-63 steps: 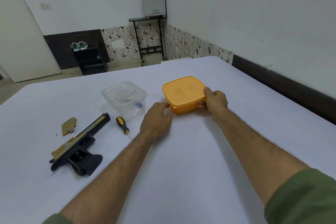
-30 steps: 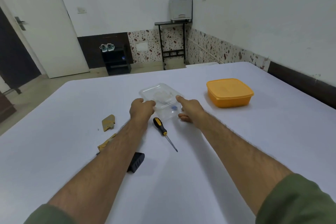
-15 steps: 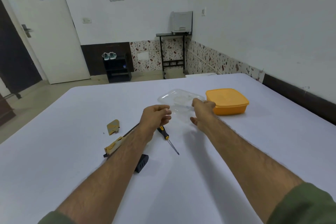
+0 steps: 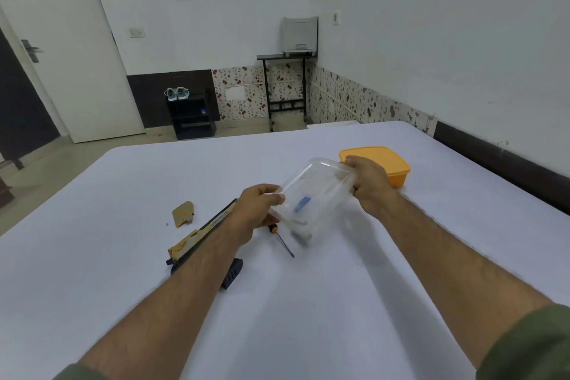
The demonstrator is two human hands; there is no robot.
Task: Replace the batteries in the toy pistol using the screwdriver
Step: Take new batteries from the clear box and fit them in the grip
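Observation:
A clear plastic container (image 4: 317, 191) with a blue item inside is lifted off the table and tilted toward me. My left hand (image 4: 259, 207) grips its near left edge and my right hand (image 4: 370, 185) grips its far right edge. The black and yellow toy pistol (image 4: 203, 234) lies on the white table (image 4: 123, 256), partly hidden under my left forearm. Its yellow cover piece (image 4: 182, 213) lies loose to the left. The screwdriver (image 4: 282, 241) lies below the container, its handle mostly hidden behind my left hand.
An orange lidded container (image 4: 388, 163) stands on the table behind my right hand. A wall runs along the table's right side. Beyond the far edge are a black shelf with shoes (image 4: 191, 114) and a stand with a printer (image 4: 299, 37).
My hands left the orange container, moved to the clear one and took hold of it. They have lifted it off the table and tilted it.

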